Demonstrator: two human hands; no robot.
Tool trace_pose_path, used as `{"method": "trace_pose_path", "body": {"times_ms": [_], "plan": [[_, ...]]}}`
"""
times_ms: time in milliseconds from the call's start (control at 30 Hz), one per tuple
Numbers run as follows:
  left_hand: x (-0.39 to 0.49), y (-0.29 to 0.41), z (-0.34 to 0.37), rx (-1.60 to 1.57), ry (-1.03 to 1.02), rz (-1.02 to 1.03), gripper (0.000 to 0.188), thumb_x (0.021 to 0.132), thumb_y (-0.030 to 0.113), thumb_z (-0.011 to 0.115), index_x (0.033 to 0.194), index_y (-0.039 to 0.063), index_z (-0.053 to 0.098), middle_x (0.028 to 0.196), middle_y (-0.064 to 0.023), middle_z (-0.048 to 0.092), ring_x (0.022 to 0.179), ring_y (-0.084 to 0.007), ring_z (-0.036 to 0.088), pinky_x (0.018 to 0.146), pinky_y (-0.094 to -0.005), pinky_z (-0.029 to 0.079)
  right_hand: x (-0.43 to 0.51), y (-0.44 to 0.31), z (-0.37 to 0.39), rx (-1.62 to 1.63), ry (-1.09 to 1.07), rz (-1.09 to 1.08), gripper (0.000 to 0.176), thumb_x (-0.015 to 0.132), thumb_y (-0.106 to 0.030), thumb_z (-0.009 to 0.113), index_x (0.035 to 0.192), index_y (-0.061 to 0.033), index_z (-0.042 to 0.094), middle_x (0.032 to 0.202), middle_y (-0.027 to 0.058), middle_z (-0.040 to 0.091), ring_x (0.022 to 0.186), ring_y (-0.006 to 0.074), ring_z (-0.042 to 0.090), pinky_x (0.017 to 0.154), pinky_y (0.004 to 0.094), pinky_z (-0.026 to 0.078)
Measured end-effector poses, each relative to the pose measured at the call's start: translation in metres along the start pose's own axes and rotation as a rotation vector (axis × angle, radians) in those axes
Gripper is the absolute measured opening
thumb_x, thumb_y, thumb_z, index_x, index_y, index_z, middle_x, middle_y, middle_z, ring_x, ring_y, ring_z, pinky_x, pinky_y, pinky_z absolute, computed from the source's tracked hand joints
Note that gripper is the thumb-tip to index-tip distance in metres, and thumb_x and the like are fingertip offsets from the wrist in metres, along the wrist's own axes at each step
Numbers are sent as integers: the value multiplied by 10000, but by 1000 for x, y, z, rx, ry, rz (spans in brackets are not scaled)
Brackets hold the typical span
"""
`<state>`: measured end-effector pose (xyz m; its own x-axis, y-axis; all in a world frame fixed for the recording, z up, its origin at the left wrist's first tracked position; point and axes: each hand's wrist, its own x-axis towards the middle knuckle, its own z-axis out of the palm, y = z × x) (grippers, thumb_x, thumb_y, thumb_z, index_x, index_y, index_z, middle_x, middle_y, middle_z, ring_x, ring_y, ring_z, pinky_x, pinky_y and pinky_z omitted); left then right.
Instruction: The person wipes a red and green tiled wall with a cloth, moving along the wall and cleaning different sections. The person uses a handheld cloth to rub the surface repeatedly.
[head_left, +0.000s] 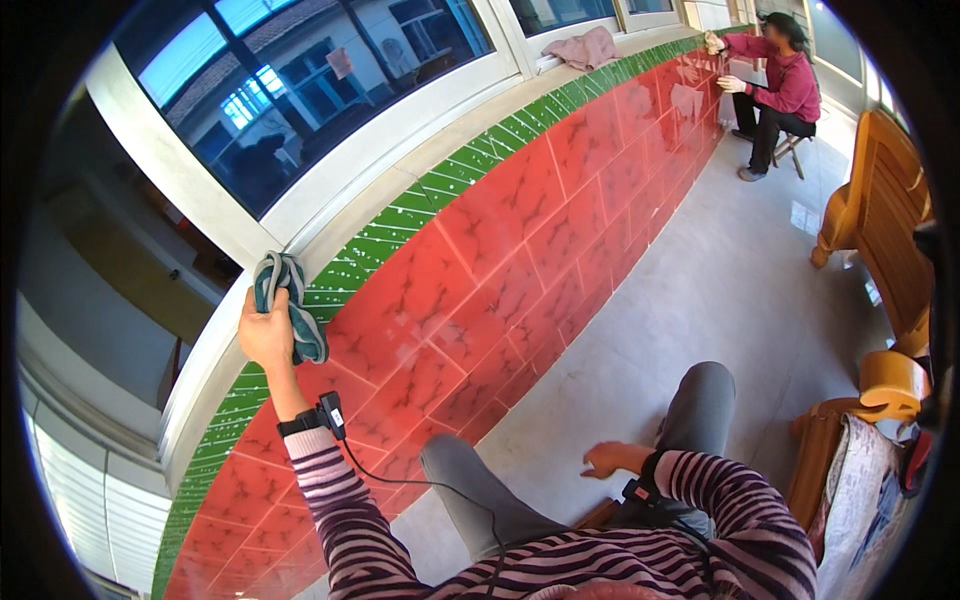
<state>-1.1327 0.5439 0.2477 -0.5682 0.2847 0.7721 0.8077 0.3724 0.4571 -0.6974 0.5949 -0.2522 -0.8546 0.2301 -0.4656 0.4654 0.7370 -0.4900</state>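
My left hand (268, 334) grips a bunched green-and-grey striped cloth (306, 330). The cloth lies against the pale window sill and white window frame (247, 296), and its lower end hangs over the green tile border (330, 289). Below that border spreads a wall of red marbled tiles (450, 315). Over the floor between my knees hangs my right hand (613, 459), fingers loosely bent, with nothing visible in it. Each wrist wears a black strap with a small device, and a cable runs from the left one.
A pink cloth (583, 49) lies on the sill farther along. At the wall's far end a person (784, 82) in gloves sits on a folding stool (789, 146). Wooden furniture (877, 217) stands on my right, near a fabric-draped wooden seat (855, 465). Grey floor (675, 277) runs between.
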Motion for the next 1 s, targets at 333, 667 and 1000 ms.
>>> {"method": "trace_pose_path", "body": {"times_ms": [333, 667, 1000], "plan": [[-31, 21, 37, 344, 290, 134, 547, 775, 379, 798, 1273, 181, 686, 1034, -150, 659, 942, -409, 667, 776, -534, 525, -53, 84, -233, -48, 528, 108, 356, 958, -417, 625, 1193, -172, 729, 844, 165, 741, 908, 375, 708, 808, 499, 563], [-82, 173, 221, 180, 65, 826, 848, 604, 58, 833, 1390, 309, 637, 1160, -181, 573, 1101, -407, 577, 946, -480, 509, -41, 87, -252, 275, 938, 133, 212, 959, -278, 616, 966, -100, 732, 916, 153, 746, 888, 396, 707, 753, 504, 573], [-53, 337, 363, 125, 27, 1057, 720, 622, 143, 870, 1300, 296, 683, 1059, -94, 564, 1002, -315, 570, 855, -439, 493, -46, 95, -257, 250, 927, 211, 181, 945, -258, 630, 867, -116, 713, 849, 140, 725, 853, 380, 708, 719, 496, 571]]}}
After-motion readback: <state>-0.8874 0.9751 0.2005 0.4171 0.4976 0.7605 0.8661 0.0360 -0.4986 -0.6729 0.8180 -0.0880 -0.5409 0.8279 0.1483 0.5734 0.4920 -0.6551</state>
